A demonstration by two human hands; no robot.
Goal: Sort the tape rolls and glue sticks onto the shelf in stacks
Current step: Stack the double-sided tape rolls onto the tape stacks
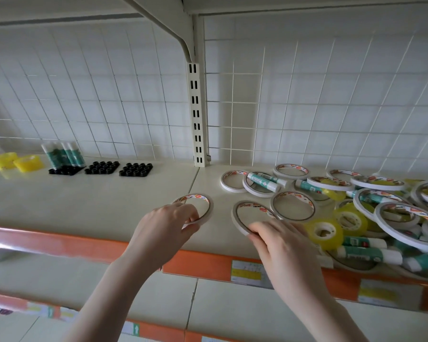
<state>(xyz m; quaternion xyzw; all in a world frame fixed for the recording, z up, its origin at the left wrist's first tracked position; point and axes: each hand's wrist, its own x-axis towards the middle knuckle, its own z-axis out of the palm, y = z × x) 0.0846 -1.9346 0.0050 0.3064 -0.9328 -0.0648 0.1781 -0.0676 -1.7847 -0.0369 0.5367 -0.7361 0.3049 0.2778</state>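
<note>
My left hand [167, 224] grips the near edge of a thin white tape roll [203, 206] lying on the cream shelf [109, 193]. My right hand [279, 239] pinches the near rim of another thin white tape roll [242, 214], tilted up off the shelf. To the right lies a mixed heap of white tape rolls [381, 183], yellow clear-tape rolls [325, 233] and teal glue sticks [363, 254]. At the far left stand several upright glue sticks [64, 155] in a black holder and two yellow tape rolls [27, 164].
Two more black holder trays [101, 167] [136, 169] sit beside the glue sticks. A slotted upright post [197, 114] and wire grid back the shelf. An orange price rail [198, 264] edges the front; a lower shelf lies beneath.
</note>
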